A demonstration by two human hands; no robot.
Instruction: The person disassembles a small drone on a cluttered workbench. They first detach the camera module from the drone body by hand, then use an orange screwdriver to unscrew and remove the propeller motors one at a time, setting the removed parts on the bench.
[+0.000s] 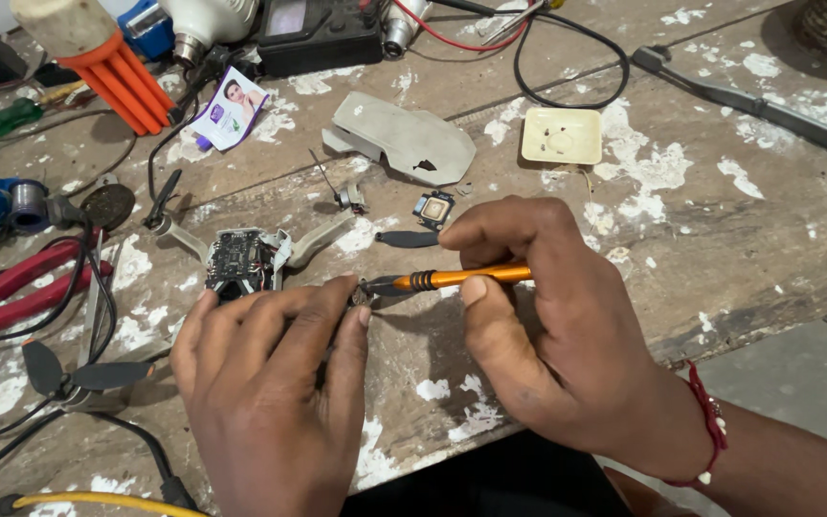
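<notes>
Down near the front edge of the paint-spattered wooden desk (pixel 720 249), the right hand (pixel 538 316) grips an orange-handled precision screwdriver (pixel 452 279), fingers closed around the shaft, its dark tip aimed left at a small part pinched under the left hand's (pixel 270 393) fingertips. The left hand is curled down, narrow, pressing on the arm of a stripped small drone frame (pixel 241 258) with its circuit board exposed. Just beyond lie a grey plastic shell (pixel 404 139), a tiny camera module (pixel 433 209) and a cream square plate (pixel 561 135). Red-handled pliers (pixel 11 287) sit by the left edge.
</notes>
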